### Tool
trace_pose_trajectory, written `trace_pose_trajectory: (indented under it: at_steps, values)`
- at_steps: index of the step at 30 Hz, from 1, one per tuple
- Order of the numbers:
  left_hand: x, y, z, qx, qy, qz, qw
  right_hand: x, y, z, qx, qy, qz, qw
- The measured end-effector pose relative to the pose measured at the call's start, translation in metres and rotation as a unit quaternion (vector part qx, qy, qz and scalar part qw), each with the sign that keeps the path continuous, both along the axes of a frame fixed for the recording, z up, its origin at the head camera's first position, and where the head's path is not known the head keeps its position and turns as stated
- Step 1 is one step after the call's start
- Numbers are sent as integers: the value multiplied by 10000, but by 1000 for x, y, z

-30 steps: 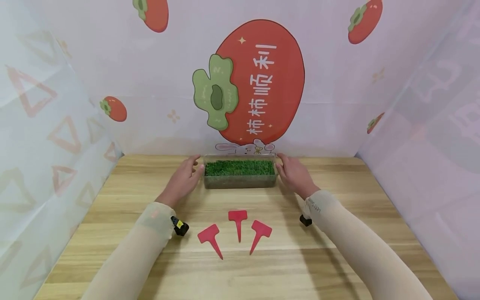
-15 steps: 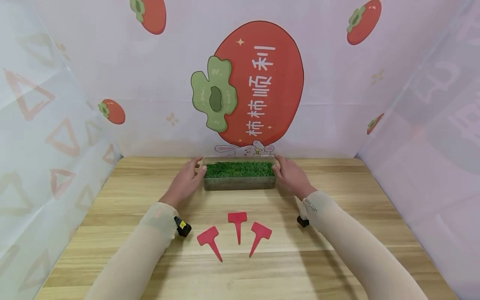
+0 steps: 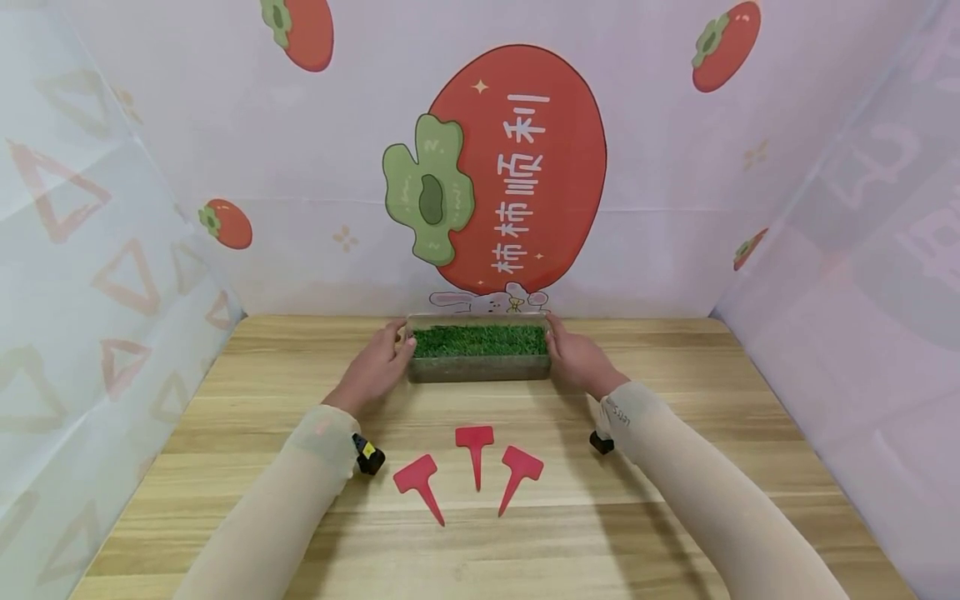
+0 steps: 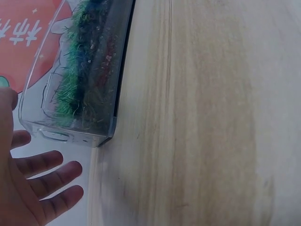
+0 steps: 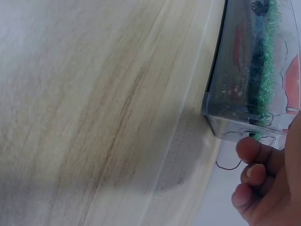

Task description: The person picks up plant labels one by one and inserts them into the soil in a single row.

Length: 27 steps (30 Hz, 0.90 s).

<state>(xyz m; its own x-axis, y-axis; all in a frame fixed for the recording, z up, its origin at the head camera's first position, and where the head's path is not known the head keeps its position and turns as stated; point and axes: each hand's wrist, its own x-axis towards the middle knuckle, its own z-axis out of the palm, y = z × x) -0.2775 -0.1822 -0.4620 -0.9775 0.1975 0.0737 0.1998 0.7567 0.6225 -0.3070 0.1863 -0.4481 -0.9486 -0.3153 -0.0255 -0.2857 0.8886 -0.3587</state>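
A clear plastic box [image 3: 480,370] filled with green grass-like turf [image 3: 480,340] sits at the table's back edge. My left hand [image 3: 377,365] is at its left end, thumb by the front corner. In the left wrist view the left hand's fingers [image 4: 56,181] are spread and loosely bent just off the box's end wall. At the opposite end is my right hand [image 3: 582,362]. Its bent fingers [image 5: 256,174] are against or very near the molded handle in the right wrist view; contact is hard to tell. Neither hand visibly grips the box.
Three red T-shaped plant labels lie flat on the wooden table [image 3: 480,558] before the box: left label [image 3: 416,475], middle label [image 3: 475,436], right label [image 3: 522,463]. A printed back wall [image 3: 645,208] rises directly behind the box, with side walls left and right.
Both hands have closed in on the box's ends, the left moving right and the right moving left. The plant labels stay where they were.
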Motion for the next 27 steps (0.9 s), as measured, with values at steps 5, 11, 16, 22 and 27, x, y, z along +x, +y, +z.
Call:
trace_pose_trajectory:
  at_steps: [5,11,16,22,27]
  values:
    - [1,2,-2,-275,-162,-75,9995,-1,0,0,129,-138,164,9997]
    - [1,6,-1,-403,-330,-127,9986,-2,0,5,111,-409,252,9988]
    - [0,7,1,-543,-413,-127,9976,-2,-3,10,78,-595,314,9977]
    - [0,7,4,-578,-558,-152,9966,-3,-4,11,37,-769,376,9963]
    - [1,7,4,-502,-630,-157,9966,-2,-4,11,-126,-737,415,9963]
